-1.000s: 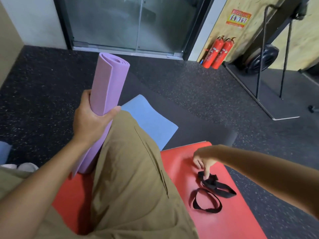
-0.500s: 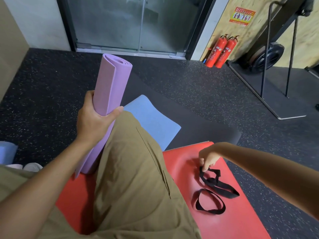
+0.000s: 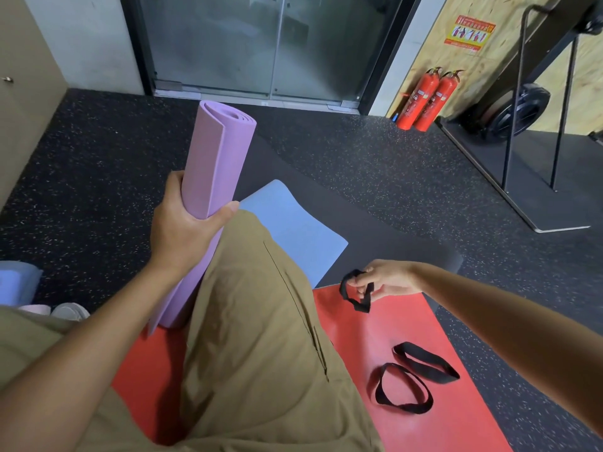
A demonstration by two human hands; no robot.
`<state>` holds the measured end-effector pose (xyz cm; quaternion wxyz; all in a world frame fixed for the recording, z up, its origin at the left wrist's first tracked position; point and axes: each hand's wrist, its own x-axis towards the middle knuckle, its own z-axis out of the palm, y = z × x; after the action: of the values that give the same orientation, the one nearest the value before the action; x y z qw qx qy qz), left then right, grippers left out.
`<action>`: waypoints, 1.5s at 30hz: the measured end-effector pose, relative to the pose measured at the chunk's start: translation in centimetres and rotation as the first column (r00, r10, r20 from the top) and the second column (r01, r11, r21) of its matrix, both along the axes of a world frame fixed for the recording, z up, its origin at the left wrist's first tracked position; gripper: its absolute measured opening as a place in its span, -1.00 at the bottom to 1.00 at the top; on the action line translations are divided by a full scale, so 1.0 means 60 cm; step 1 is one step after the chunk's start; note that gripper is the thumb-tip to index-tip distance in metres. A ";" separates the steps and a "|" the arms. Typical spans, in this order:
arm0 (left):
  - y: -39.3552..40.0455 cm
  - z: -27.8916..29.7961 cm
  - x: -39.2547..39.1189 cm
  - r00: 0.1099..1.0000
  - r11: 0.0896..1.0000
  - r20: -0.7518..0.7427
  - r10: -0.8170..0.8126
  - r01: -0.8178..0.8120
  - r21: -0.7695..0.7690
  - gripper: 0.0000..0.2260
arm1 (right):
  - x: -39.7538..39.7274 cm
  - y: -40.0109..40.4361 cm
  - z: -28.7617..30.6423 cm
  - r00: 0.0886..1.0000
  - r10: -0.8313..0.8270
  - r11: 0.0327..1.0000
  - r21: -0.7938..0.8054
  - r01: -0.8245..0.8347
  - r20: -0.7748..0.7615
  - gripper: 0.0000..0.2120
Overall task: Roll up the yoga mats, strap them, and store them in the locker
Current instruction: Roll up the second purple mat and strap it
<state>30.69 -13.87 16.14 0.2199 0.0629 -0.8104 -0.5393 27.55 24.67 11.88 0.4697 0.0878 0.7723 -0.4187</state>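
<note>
Purple mat [image 3: 213, 177] is already rolled and we keep it upright with our left hand [image 3: 182, 236] wrapped around its middle, its lower end resting near the red mat's [image 3: 385, 327] far-left corner, so the roll cannot open. Our right hand [image 3: 386, 282] pinches one black strap [image 3: 354, 293] above the red mat's far edge, probably to bind the roll; two more straps [image 3: 414, 376] lie near its right edge.

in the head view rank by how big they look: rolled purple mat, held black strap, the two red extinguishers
1. rolled purple mat
2. two red extinguishers, though they stand far off, so true size is unsure
3. black strap pinched by the right hand
</note>
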 end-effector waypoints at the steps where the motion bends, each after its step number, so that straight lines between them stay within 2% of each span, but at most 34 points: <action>1: -0.002 -0.001 -0.001 1.000 1.000 -0.002 -0.002 0.002 0.001 -0.45 | -0.002 -0.009 0.002 0.998 -0.067 0.995 -0.068 0.067 -0.009 -0.83; 4: -0.005 -0.003 -0.002 1.000 1.000 0.000 0.004 -0.004 0.001 -0.43 | -0.004 -0.040 0.012 0.981 -0.196 0.926 -0.329 0.188 0.009 -0.77; 7: -0.007 -0.002 -0.002 1.000 1.000 0.016 0.024 -0.024 0.002 -0.43 | -0.007 -0.072 0.032 0.945 -0.318 0.757 -0.579 0.302 0.077 -0.76; 9: -0.009 -0.002 -0.003 0.999 0.999 0.018 0.027 -0.028 0.017 -0.44 | -0.011 -0.093 0.047 0.912 -0.389 0.612 -0.704 0.361 0.130 -0.71; 12: -0.011 -0.001 -0.004 0.999 0.999 0.028 0.046 -0.046 0.019 -0.43 | -0.009 -0.135 0.074 0.877 -0.442 0.407 -0.828 0.384 0.190 -0.78; 14: -0.010 -0.001 -0.003 0.998 0.999 0.038 0.048 -0.049 0.017 -0.42 | -0.005 -0.163 0.096 0.856 -0.472 0.311 -0.869 0.385 0.210 -0.65; 16: -0.009 -0.002 -0.003 0.998 0.999 0.043 0.045 -0.046 0.021 -0.41 | -0.001 -0.188 0.115 0.862 -0.468 0.266 -0.899 0.347 0.194 -0.53; 19: -0.011 0.000 -0.003 0.998 0.999 0.052 0.045 -0.047 0.028 -0.39 | -0.001 -0.220 0.139 0.864 -0.490 0.274 -0.920 0.280 0.117 -0.54; 23: -0.014 0.000 -0.005 0.996 0.998 0.067 0.056 -0.058 0.030 -0.37 | -0.001 -0.255 0.158 0.858 -0.514 0.339 -0.920 0.199 -0.004 -0.56; 26: -0.016 0.000 -0.006 0.996 0.998 0.068 0.057 -0.059 0.026 -0.36 | -0.001 -0.278 0.162 0.842 -0.536 0.385 -0.906 0.174 -0.066 -0.64; 28: -0.016 0.000 -0.007 0.996 0.998 0.074 0.058 -0.059 0.024 -0.36 | 0.001 -0.292 0.161 0.841 -0.527 0.431 -0.892 0.138 -0.125 -0.58; 32: -0.019 -0.004 -0.010 0.995 0.998 0.081 0.063 -0.066 0.025 -0.35 | 0.002 -0.310 0.164 0.817 -0.540 0.505 -0.855 0.121 -0.204 -0.57; 39: -0.025 -0.008 -0.015 0.995 0.995 0.079 0.065 -0.071 0.070 -0.37 | -0.019 -0.314 0.179 0.768 -0.569 0.555 -0.826 0.094 -0.295 -0.61; 41: -0.028 -0.007 -0.016 0.994 0.994 0.080 0.069 -0.076 0.081 -0.38 | -0.025 -0.318 0.191 0.768 -0.589 0.532 -0.836 0.136 -0.250 -0.61; 43: -0.030 -0.007 -0.017 0.994 0.993 0.083 0.071 -0.079 0.089 -0.39 | -0.030 -0.321 0.201 0.769 -0.613 0.462 -0.872 0.160 -0.183 -0.65; 45: -0.032 -0.008 -0.019 0.993 0.992 0.087 0.075 -0.083 0.093 -0.39 | -0.036 -0.319 0.208 0.777 -0.603 0.434 -0.892 0.127 -0.182 -0.62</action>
<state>29.55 -15.82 15.63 0.2038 0.1276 -0.7889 -0.5655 25.38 5.51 24.37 0.1378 -0.0844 0.5199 -0.8388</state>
